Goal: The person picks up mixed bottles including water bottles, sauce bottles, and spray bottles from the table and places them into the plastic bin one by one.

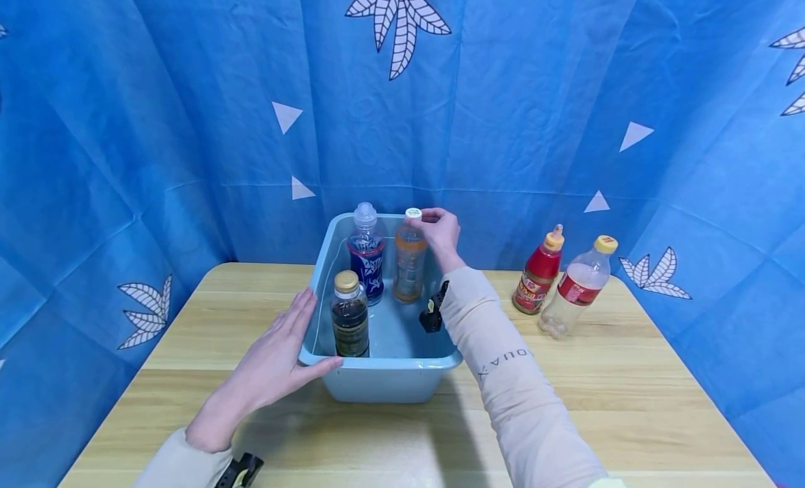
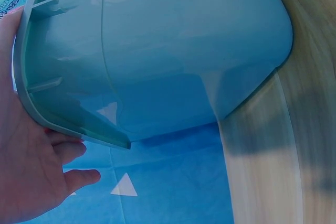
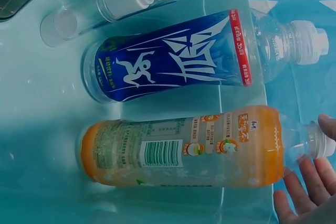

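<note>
A light blue plastic tub stands on the table. My left hand rests on its near left corner, fingers spread along the rim, thumb over the front edge; the left wrist view shows this hand against the outside of the rim. With my right hand I pinch the white cap of a clear plastic bottle with an orange label, upright at the back of the tub. Beside it stands a blue-labelled drink bottle. A dark bottle with a tan cap sits at the tub's near left.
Right of the tub, a red sauce bottle and a clear bottle with a red label and yellow cap stand on the wooden table. A clear cylinder with a white inner part is in the tub. A blue curtain hangs behind.
</note>
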A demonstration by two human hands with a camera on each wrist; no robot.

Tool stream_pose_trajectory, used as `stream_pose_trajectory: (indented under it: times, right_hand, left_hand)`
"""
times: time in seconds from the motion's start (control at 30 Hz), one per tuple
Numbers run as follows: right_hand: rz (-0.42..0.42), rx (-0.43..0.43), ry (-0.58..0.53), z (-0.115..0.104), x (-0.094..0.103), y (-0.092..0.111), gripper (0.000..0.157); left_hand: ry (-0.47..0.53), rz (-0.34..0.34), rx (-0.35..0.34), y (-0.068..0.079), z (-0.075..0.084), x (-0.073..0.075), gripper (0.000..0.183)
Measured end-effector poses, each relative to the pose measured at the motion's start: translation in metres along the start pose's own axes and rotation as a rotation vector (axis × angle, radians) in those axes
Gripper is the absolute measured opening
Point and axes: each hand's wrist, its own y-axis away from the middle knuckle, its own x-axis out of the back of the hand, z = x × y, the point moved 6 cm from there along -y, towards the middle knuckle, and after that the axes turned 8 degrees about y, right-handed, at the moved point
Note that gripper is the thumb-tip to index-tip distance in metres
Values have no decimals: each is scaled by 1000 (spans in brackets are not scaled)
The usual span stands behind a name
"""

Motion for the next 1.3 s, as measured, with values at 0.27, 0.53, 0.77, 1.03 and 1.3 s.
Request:
stream_pose_trajectory:
  times: [0.27,0.53,0.77,1.03,1.3]
  right_hand:
    - [-26,15,-7,-2,0,2,36]
    - [-7,0,-22,-6,4,1,46]
    - [-7,31,-30,-16,8,1,52]
    - [-12,66,-60,-28,15,4,48]
    - [-46,98,-77,-41,27,11,47]
  left_hand:
    - [-4,-8,10,0,-1,0,104]
    - [-14,-4,-5,0,0,0,104]
    - [-25,3,-13,-1,-1,0,105]
    - [-20,-4,-8,-1,-2,-2,105]
    - [-22,2,-13,-1,-1,-1,105]
